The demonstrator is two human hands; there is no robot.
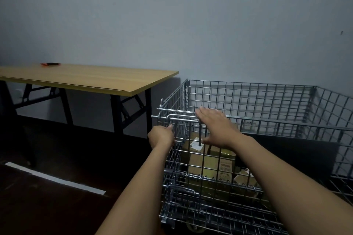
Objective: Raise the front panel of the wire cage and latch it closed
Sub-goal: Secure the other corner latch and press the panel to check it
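A grey wire cage stands on the floor against the wall, right of centre. Its front panel is upright in front of me, its top bar level with my hands. At the panel's upper left corner sits a bent steel latch rod. My left hand is closed around the wires at that corner, just below the latch. My right hand lies flat with fingers spread against the panel's top bar and the latch rod, thumb low beside a vertical rod. Cardboard boxes lie inside the cage.
A folding table with a wooden top and black legs stands to the left, close to the cage's left side. A small orange and black object rests on its far edge. A white strip lies on the dark floor at lower left.
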